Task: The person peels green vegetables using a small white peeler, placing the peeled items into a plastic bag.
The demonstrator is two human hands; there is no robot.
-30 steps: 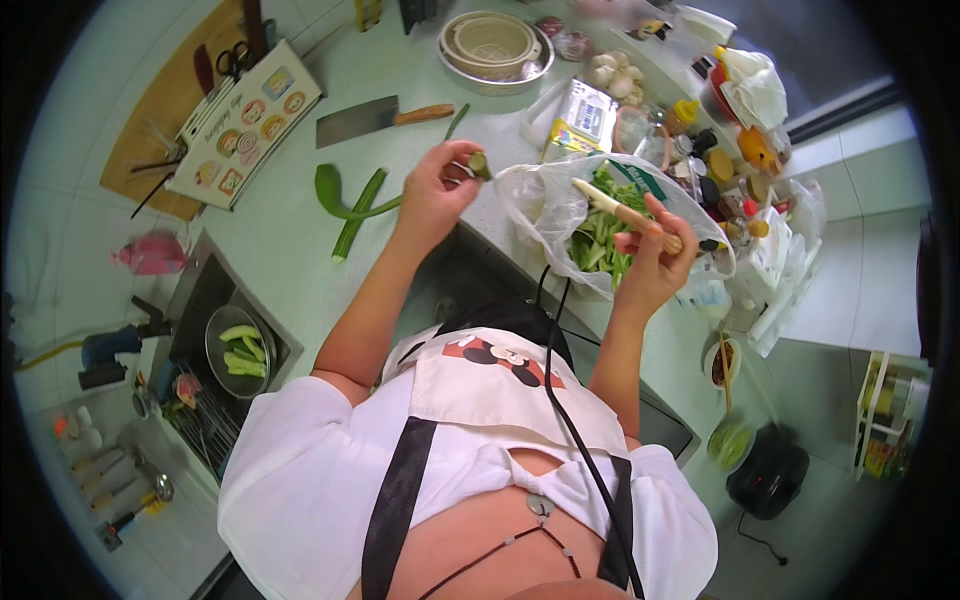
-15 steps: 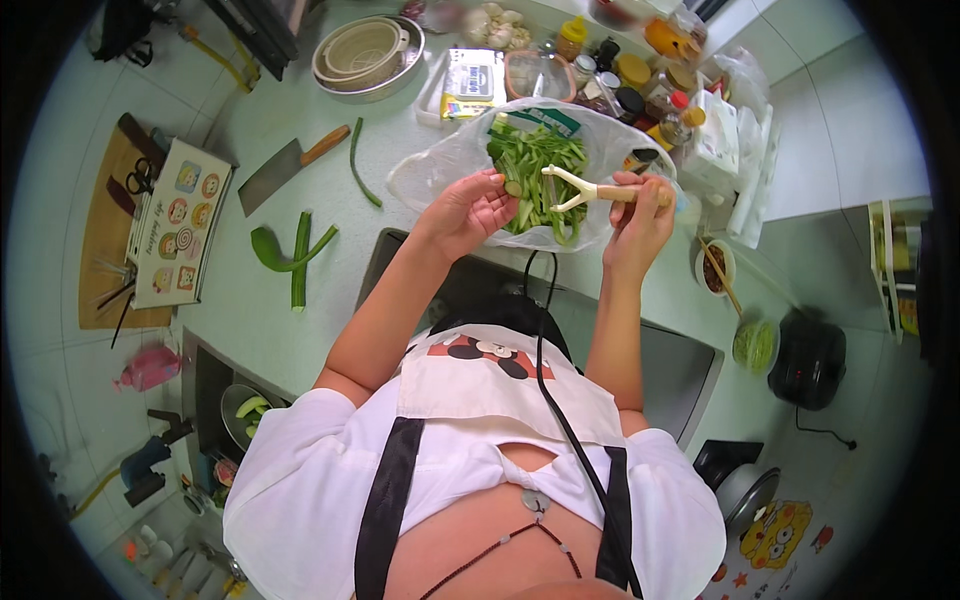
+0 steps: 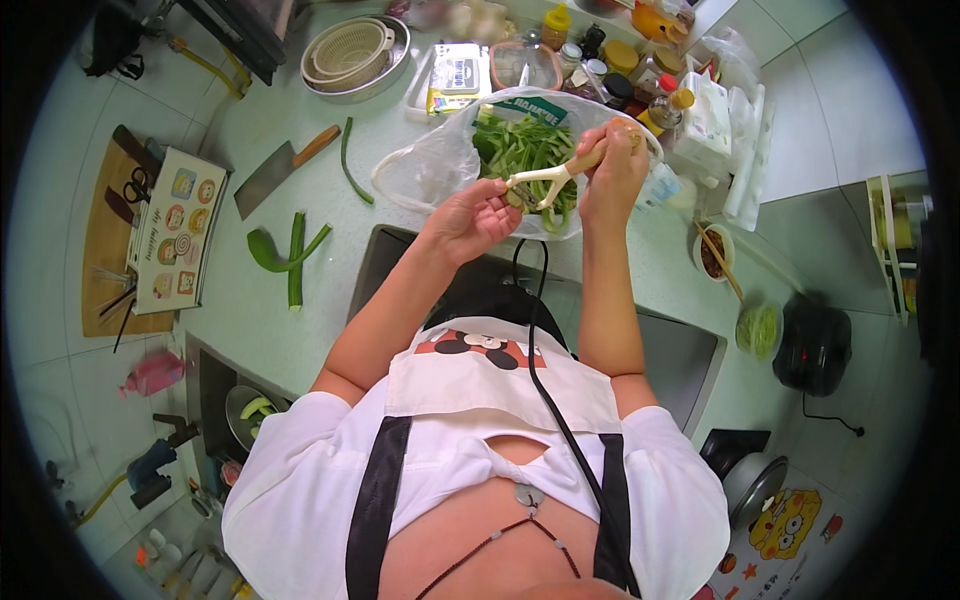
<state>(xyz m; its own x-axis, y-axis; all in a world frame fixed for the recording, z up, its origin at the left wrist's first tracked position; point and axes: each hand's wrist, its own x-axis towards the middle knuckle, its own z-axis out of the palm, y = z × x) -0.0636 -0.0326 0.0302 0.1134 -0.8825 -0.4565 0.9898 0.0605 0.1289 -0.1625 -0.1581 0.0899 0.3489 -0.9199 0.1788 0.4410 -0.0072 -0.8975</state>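
My right hand point(image 3: 616, 168) is closed around the wooden handle of a Y-shaped peeler point(image 3: 553, 177) with a cream head. The handle tilts up to the right, and the peeler's head is at the fingertips of my left hand point(image 3: 474, 222). Those fingers pinch a short green vegetable piece point(image 3: 515, 197), mostly hidden by the hand and the peeler. Under both hands a white plastic bag point(image 3: 410, 172) lies spread open, holding a heap of green peelings and strips point(image 3: 522, 145).
Left on the counter lie a cleaver point(image 3: 268, 187), a thin green strip point(image 3: 350, 165) and green stalk pieces point(image 3: 296, 262). Behind stand a colander in a basin point(image 3: 350, 55) and several seasoning bottles point(image 3: 620, 80). At right are a small bowl point(image 3: 713, 250) with chopsticks and a black appliance point(image 3: 812, 345).
The peeler has swung left and down to the vegetable piece at my left fingertips. My right hand has risen and moved left, tilting the handle up. The left hand stays near the same place.
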